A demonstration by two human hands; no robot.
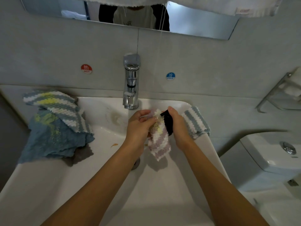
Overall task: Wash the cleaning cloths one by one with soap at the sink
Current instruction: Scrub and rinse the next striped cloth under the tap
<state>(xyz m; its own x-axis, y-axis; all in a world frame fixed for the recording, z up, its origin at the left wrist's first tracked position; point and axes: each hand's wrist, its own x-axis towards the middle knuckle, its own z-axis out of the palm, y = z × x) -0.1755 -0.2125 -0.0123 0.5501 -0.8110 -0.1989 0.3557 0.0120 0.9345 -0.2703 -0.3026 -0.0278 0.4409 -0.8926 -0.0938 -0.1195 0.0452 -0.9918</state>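
The white ceramic wash basin (162, 185) holds no standing water that can be made out; its metal drain (136, 163) is partly hidden behind the left forearm, and a small orange smear (114, 145) lies on the basin's left slope. Above the bowl, just in front of the chrome single-lever faucet (131, 82), the person's left hand (138, 126) grips a fluffy pink-and-white striped cleaning cloth (158, 141), fingers curled round its upper, yellow-stained part, while the lower end hangs free over the basin. The right hand (176, 126) is wrapped round a black soap dispenser bottle (167, 124), thumb on top near the nozzle, the bottle touching the cloth. On the left rim sits a pile of cloths: a blue-white-yellow striped fluffy cloth (53, 105) on top, a flat blue cloth (53, 139) under it, and a grey cloth (81, 156) at the bottom. On the right rim lies a folded blue-and-white striped cloth (195, 121). A wire wall rack (276, 92) at the right holds pale items that cannot be identified.
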